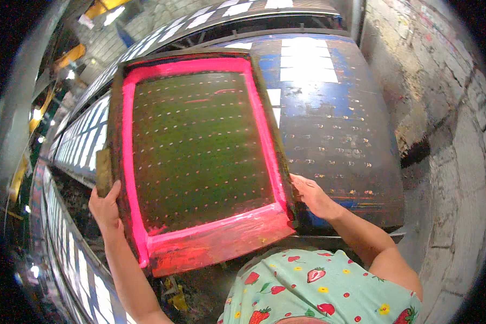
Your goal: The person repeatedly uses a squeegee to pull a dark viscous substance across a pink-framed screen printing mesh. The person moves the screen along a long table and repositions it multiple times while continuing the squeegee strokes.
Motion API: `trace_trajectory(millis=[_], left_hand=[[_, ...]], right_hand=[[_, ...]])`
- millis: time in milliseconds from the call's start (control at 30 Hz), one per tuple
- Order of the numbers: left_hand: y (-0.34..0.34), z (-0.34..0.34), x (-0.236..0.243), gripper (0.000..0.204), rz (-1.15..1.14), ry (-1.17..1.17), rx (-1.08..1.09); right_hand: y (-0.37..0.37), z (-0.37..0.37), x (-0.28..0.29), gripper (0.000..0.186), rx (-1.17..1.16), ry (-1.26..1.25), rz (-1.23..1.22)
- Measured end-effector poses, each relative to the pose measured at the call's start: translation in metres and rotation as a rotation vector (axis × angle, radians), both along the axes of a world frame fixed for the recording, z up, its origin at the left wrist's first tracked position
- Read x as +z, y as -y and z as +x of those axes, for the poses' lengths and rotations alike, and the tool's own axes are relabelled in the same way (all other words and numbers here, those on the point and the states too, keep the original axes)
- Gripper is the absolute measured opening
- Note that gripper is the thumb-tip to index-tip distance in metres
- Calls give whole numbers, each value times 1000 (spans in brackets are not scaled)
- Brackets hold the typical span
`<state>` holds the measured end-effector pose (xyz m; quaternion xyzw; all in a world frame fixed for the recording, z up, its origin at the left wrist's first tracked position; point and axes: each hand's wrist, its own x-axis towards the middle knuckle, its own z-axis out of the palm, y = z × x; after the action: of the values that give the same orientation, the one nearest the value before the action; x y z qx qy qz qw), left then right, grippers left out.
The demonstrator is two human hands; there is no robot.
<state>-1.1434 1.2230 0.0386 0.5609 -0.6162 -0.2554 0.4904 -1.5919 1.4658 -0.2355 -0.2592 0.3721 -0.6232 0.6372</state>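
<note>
A large screen-printing frame (221, 237) is held up in front of me, tilted. Bright pink borders its dark green mesh (200, 146), which carries rows of small pale marks. The lower part of the frame is smeared red and pink. My left hand (107, 208) grips the left side, its thumb near a brown wooden block (103, 170) on that edge. My right hand (314, 197) holds the right side, low down; the frame partly hides its fingertips.
Behind the frame lies a long dark printing table (335, 178) with blue patches, rows of small printed marks and bright reflections. A rough concrete wall (437, 135) runs along the right. On the left are more long glossy tables (83, 140).
</note>
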Motion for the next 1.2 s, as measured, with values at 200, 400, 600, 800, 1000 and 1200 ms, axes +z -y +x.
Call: trace_trajectory(millis=[200,400,600,800,1000,1200], left_hand=[[-158,86,11,48,-26,-61,479],[-379,127,-43,51,-49,-276,743],[-593,122,-98,48,-49,-494,884],[-744,90,-140,48,43,-596,1087],[-821,46,-155,47,143,-703,1174],[-836,-45,-139,45,150,-700,1345]], right_hand=[[30,8,29,48,141,-68,-123],[-11,25,53,57,320,-20,-350],[-100,33,67,57,506,-18,-262],[-176,24,86,57,614,-165,-284],[-222,10,92,54,770,-156,-192],[-230,-20,93,54,793,-86,-159]])
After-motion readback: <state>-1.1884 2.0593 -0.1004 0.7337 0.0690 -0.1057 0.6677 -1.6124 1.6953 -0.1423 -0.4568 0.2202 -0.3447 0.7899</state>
